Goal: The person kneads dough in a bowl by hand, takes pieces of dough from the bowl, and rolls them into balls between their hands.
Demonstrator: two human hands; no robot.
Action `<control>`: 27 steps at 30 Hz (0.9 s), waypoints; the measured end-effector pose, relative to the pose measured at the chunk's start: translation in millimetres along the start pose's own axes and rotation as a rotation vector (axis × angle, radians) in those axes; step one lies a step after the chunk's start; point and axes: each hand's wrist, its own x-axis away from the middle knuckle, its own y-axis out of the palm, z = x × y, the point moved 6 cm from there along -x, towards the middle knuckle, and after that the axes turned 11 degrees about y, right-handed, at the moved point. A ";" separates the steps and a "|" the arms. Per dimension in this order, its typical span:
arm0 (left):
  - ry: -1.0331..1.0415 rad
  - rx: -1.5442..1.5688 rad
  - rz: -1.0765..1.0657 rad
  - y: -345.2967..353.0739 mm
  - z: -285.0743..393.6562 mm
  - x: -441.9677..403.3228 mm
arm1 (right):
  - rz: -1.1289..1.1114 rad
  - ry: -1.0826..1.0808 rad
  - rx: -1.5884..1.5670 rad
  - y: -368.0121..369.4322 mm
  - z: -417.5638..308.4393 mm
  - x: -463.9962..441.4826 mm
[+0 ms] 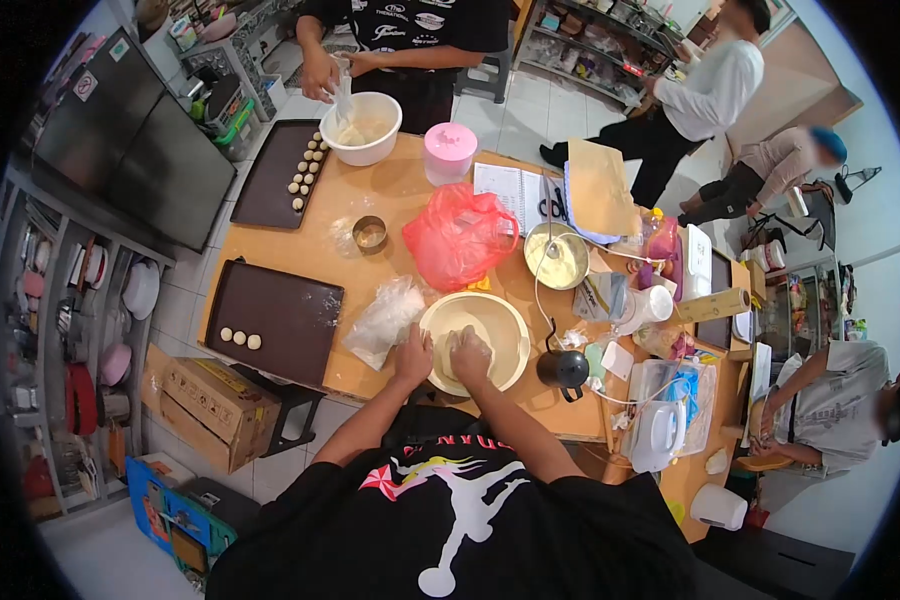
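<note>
A cream-coloured bowl (518, 350) stands at the near edge of the table, just in front of me. Pale dough (452, 384) lies low inside it. My left hand (414, 356) is at the bowl's left rim, its fingers curled against the edge. Inside the bowl, my right hand (471, 358) presses on the dough with bent, flour-dusted fingers; their tips are partly hidden. A clear plastic bag of white powder (387, 318) lies close by my left hand. Beyond the bowl rests a red plastic bag (457, 240).
Two dark trays (280, 310) (266, 184) hold dough balls. Across the table, a person handles dough in a white bowl (390, 130). A metal bowl of yellowish mixture (576, 270), a black pitcher (562, 369) and clutter stand right. Other people are farther right.
</note>
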 end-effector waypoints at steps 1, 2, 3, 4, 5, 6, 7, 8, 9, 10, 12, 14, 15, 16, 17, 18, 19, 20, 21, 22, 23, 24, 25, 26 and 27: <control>0.013 -0.018 0.003 -0.4 1.1 1.3 | -0.019 0.048 -0.039 1.7 7.3 -6.9; 0.029 -0.036 0.004 -1.2 2.0 1.9 | -0.037 0.098 -0.080 3.4 15.3 -11.2; 0.046 -0.054 0.006 -2.8 3.7 1.1 | 0.045 0.048 -0.033 12.9 27.6 -18.9; 0.028 -0.056 -0.005 -4.5 5.3 0.8 | -0.173 0.179 -0.333 18.9 42.5 -20.5; 0.009 -0.057 -0.014 -5.7 7.5 0.4 | -0.392 0.306 -0.632 23.6 55.5 -20.3; -0.012 -0.057 -0.024 -7.0 9.4 0.8 | -0.613 0.430 -0.930 28.9 61.0 -16.3; -0.032 -0.056 -0.039 -7.4 9.6 1.4 | -0.607 0.506 -0.864 0.1 50.7 -2.9; -0.053 -0.055 -0.051 -8.3 9.8 1.0 | -0.484 0.368 -0.680 -11.0 54.1 -7.4; -0.073 -0.054 -0.065 -9.3 11.1 0.8 | -0.361 0.234 -0.495 -22.8 56.9 -8.8; -0.081 -0.051 -0.057 -10.9 13.4 1.5 | -0.237 0.103 -0.309 -33.2 57.8 -8.8; -0.096 -0.045 -0.042 -13.0 17.1 3.5 | -0.191 -0.052 -0.162 -42.4 54.2 -15.1; -0.001 -0.034 0.032 -17.3 23.7 4.1 | -0.244 -0.115 -0.093 -43.4 45.5 -22.5; 0.047 -0.029 0.071 -21.2 27.8 4.0 | -0.320 -0.102 -0.097 -40.7 42.0 -26.3; 0.084 -0.039 0.095 -23.4 32.1 5.1 | -0.397 -0.088 -0.099 -38.2 39.3 -28.0; 0.122 -0.049 0.119 -24.9 37.2 6.6 | -0.426 -0.100 -0.079 -37.6 35.2 -28.9; 0.157 -0.059 0.144 -28.9 44.2 7.4 | -0.457 -0.112 -0.058 -35.8 30.1 -29.1; 0.236 -0.118 0.146 -32.0 53.1 8.8 | -0.489 -0.124 -0.036 -33.9 25.5 -29.0; 0.312 -0.176 0.148 -34.6 61.9 10.9 | -0.523 -0.154 0.040 -32.2 21.0 -31.0; 0.389 -0.234 0.147 -35.2 69.4 12.9 | -0.557 -0.181 0.117 -30.4 17.0 -33.9; 0.432 -0.208 0.101 -30.1 71.5 12.7 | -0.592 -0.207 0.193 -28.2 14.5 -34.6; 0.476 -0.181 0.054 -24.1 73.2 11.6 | -0.576 -0.207 0.223 -28.8 13.3 -34.6; 0.521 -0.154 0.007 -19.4 76.7 11.6 | -0.558 -0.207 0.253 -31.1 10.4 -33.5; 0.496 -0.187 -0.043 -14.9 76.8 10.6 | -0.538 -0.208 0.283 -33.9 7.5 -33.5; 0.470 -0.219 -0.092 -9.9 77.2 9.6 | -0.554 -0.204 0.264 -33.1 6.9 -34.4; 0.444 -0.252 -0.142 -6.2 78.3 9.8 | -0.571 -0.199 0.244 -29.8 8.7 -35.1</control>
